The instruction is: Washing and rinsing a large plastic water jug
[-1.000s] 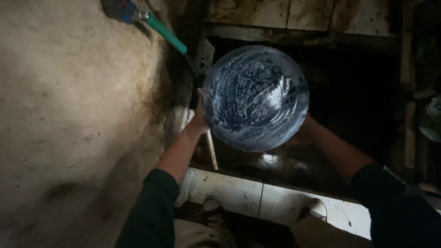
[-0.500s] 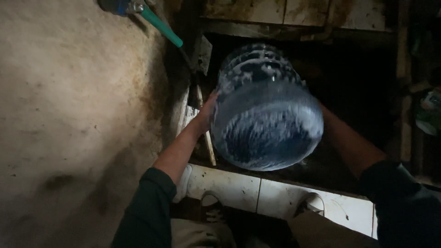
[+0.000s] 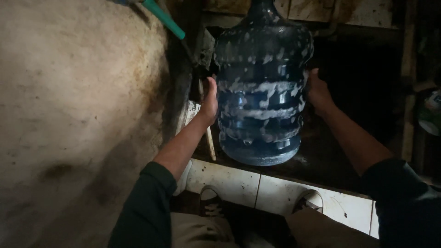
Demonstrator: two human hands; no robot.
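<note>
Dim, grimy washing corner: a stained plaster wall [image 3: 69, 115] fills my left, and white tiles form the kerb [image 3: 239, 181] of a dark wet basin just ahead of my shoes [image 3: 211, 204].

Nearest me, both forearms reach out over that kerb in dark green sleeves. My left hand [image 3: 209, 101] is pressed flat against the left flank of the blue water jug [image 3: 262, 92], and my right hand [image 3: 317, 94] clamps the opposite flank, so the jug is squeezed between two palms rather than hooked by fingers. It hangs neck-up with its base just above the wet floor of the basin, soap suds streaked in bands round its ribs.

I judge the hold the weak point: the wall is soapy, so I would keep both palms level with each other on a rib, press inward evenly, and keep the base low over the basin in case it slips.

Just beyond my left hand a pale wooden stick [image 3: 210, 138] leans against the basin edge; I would keep the jug clear of it. Farther up, past the grip, a green-handled tool [image 3: 163, 18] slants off the wall, well apart.
</note>
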